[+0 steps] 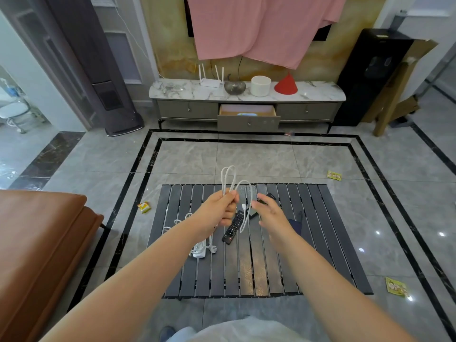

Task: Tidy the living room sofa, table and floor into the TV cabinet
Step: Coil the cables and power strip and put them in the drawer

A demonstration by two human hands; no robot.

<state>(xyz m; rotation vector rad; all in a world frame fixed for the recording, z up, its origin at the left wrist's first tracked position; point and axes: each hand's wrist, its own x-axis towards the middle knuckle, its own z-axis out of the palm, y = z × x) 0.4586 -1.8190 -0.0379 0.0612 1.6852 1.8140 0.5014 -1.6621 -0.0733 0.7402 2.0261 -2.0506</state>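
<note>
Cable (232,178) loops upward in left hand (217,208), ends dangling down.

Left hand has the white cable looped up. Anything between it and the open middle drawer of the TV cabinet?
Nothing visible blocks it. The white cable is held above the slatted table by the left hand. Beyond the table's far edge lies bare tile up to the open drawer.

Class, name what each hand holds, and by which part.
Left hand grips the white cable where its loops gather. Right hand holds nothing.
</note>
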